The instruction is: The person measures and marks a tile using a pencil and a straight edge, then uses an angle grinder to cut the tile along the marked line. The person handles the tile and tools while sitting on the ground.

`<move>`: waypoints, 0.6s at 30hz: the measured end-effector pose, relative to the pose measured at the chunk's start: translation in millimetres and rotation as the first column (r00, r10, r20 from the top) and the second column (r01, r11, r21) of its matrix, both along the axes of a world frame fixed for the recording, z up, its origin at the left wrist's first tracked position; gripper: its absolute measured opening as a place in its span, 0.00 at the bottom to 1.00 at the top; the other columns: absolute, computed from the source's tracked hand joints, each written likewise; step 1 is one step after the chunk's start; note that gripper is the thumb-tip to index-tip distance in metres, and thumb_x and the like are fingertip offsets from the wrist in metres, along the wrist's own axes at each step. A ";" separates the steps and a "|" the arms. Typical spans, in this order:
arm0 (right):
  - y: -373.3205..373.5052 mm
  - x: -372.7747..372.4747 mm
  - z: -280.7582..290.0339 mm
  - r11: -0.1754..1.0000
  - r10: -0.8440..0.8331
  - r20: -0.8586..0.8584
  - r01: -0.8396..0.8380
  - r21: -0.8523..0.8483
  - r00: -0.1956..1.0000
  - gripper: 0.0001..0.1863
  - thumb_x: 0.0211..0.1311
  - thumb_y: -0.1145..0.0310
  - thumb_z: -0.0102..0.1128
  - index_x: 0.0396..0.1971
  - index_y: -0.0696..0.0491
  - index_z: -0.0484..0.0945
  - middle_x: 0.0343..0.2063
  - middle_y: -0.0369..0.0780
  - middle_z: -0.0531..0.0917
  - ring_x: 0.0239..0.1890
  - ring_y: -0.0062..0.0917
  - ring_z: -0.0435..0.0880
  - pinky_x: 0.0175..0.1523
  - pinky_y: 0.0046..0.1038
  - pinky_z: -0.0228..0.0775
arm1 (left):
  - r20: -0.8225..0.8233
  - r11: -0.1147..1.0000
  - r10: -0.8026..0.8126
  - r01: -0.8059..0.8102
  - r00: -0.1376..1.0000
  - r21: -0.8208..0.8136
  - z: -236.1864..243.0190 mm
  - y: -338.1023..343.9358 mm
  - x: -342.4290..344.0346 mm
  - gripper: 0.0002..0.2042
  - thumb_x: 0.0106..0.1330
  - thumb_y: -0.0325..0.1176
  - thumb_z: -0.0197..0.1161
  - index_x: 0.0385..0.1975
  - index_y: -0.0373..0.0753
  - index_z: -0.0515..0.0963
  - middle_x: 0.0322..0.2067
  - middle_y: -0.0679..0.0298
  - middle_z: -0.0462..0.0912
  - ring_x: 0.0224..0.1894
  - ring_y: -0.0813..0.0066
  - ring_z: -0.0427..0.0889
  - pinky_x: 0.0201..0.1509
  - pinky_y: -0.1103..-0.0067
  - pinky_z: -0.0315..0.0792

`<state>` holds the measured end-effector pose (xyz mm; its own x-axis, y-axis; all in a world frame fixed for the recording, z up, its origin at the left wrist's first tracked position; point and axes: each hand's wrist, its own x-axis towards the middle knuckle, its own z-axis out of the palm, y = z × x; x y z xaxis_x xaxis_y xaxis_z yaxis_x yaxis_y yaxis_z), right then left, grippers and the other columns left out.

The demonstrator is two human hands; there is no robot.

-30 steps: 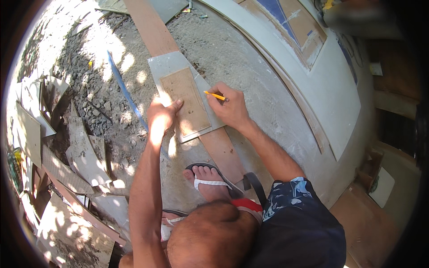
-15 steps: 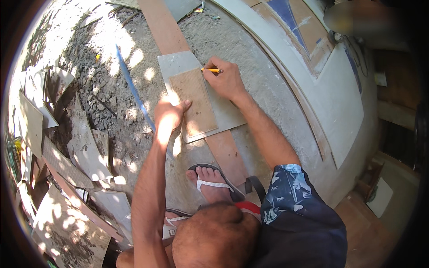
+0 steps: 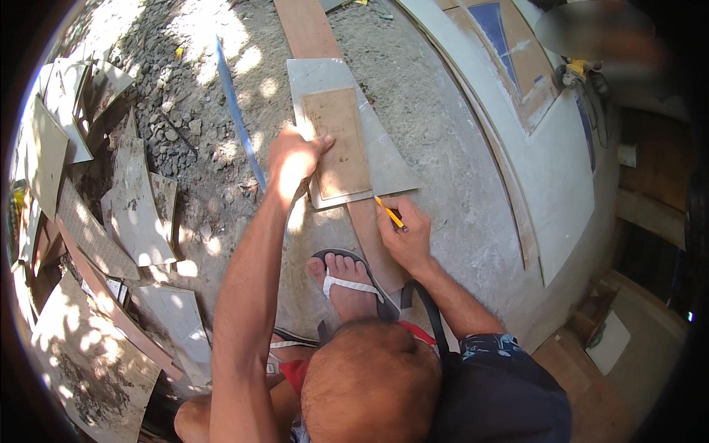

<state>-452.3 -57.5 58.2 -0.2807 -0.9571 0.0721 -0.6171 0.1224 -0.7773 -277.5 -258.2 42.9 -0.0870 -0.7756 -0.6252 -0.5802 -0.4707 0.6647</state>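
The left hand (image 3: 295, 159) is pressing flat and open on a brown tile (image 3: 338, 140), hiding its left edge. The right hand (image 3: 405, 235) is gripping a pencil (image 3: 388, 213) at the grey tile's (image 3: 384, 159) near edge; the tip is too small to make out.

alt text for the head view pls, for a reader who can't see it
Seen from above, a crouching person's left hand presses a brown tile onto a larger grey tile on rough ground, while the right hand holds a yellow pencil at the grey tile's near edge. Broken tile pieces lie to the left.
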 end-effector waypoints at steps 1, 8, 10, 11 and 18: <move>-2.3 5.8 -5.4 0.999 0.000 -0.028 -0.001 -0.042 1.000 0.04 0.68 0.77 0.69 0.36 0.59 0.82 0.26 0.45 0.85 0.26 0.36 0.85 0.34 0.35 0.76 | 0.014 1.000 -0.020 0.020 1.000 0.011 2.9 -1.4 0.1 0.24 0.64 0.45 0.82 0.43 0.26 0.89 0.34 0.46 0.93 0.33 0.62 0.93 0.39 0.67 0.83; -13.2 23.7 -21.4 0.997 -0.017 -0.169 0.004 -0.074 0.985 0.04 0.67 0.79 0.67 0.35 0.60 0.79 0.28 0.49 0.83 0.29 0.46 0.84 0.35 0.39 0.75 | -0.035 0.998 0.022 -0.020 0.999 0.051 8.6 0.4 -0.8 0.24 0.63 0.42 0.82 0.47 0.26 0.87 0.40 0.45 0.93 0.39 0.57 0.95 0.44 0.67 0.86; -15.9 35.1 -20.1 0.996 -0.008 -0.231 -0.014 -0.092 0.973 0.04 0.66 0.79 0.66 0.36 0.59 0.79 0.29 0.49 0.82 0.31 0.48 0.83 0.37 0.41 0.76 | 0.050 0.999 -0.035 0.034 0.998 0.033 8.8 -2.6 -1.6 0.25 0.62 0.43 0.82 0.47 0.26 0.87 0.40 0.46 0.93 0.40 0.58 0.95 0.45 0.66 0.86; -16.0 45.7 -20.6 0.995 0.052 -0.236 -0.071 -0.075 0.970 0.05 0.65 0.79 0.66 0.37 0.59 0.78 0.30 0.49 0.81 0.35 0.48 0.84 0.40 0.43 0.76 | 0.090 0.996 -0.080 0.076 0.993 0.040 7.6 -5.7 1.2 0.25 0.63 0.44 0.82 0.48 0.26 0.87 0.41 0.46 0.93 0.42 0.58 0.95 0.45 0.66 0.86; -12.3 121.4 -20.4 0.930 0.335 0.030 -0.325 -0.171 0.942 0.09 0.62 0.79 0.67 0.41 0.58 0.80 0.35 0.48 0.83 0.40 0.47 0.85 0.47 0.44 0.79 | 0.049 0.996 -0.061 0.057 0.997 0.065 -3.7 -6.0 -0.3 0.26 0.62 0.47 0.82 0.48 0.28 0.88 0.41 0.47 0.93 0.43 0.57 0.94 0.48 0.66 0.86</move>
<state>-330.9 -69.8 37.9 0.0410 -0.9733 0.2259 -0.5547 -0.2102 -0.8050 -277.8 -264.2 39.2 -0.0980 -0.7287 -0.6778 -0.6407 -0.4749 0.6032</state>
